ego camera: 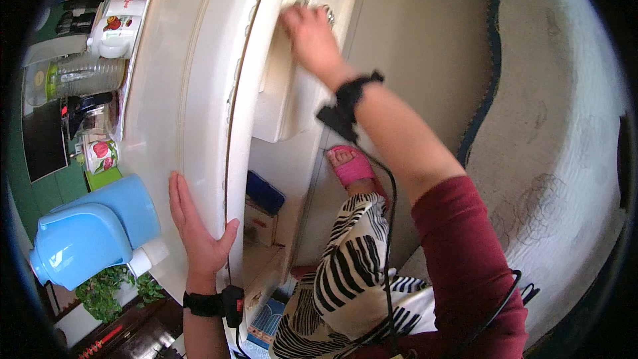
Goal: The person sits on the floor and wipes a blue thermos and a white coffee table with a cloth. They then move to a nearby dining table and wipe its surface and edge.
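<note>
My left hand lies palm down along the edge of a white tabletop, its thumb spread and nothing held. Below the tabletop, my right hand reaches over a white drawer at upper centre. Its fingers are bent and blurred beside an ornate metal handle; whether they grip anything is hidden. Both wrists wear black straps with small devices and cables. Under the drawer, a dark blue case and a box sit in an open compartment.
A light blue plastic jug, a floral cup, a ribbed clear pitcher and a white mug stand along the far side. Leafy greens lie at lower left. My foot wears a pink slipper on the floor.
</note>
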Demonstrator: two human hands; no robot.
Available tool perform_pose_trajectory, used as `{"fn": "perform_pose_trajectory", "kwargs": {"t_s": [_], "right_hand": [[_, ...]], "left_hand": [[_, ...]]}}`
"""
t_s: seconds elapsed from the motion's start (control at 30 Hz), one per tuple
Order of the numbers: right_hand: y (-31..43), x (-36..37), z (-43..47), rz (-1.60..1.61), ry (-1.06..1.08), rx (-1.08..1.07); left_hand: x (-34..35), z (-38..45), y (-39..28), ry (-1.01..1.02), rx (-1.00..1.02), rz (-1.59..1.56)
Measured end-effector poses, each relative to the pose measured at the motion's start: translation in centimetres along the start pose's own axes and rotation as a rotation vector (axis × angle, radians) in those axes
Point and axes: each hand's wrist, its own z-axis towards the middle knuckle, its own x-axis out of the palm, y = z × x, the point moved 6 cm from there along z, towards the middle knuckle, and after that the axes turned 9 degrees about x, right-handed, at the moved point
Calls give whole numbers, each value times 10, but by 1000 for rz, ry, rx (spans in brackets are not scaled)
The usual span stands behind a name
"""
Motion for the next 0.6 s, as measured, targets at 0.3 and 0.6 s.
{"fn": "perform_pose_trajectory", "kwargs": {"t_s": [0.3, 0.6], "right_hand": [[20, 35, -8, -271, 30, -228], [71, -12, -199, 469, 675, -215]], "left_hand": [[0, -3, 5, 45, -40, -13], [-1, 0, 3, 28, -28, 8]]}}
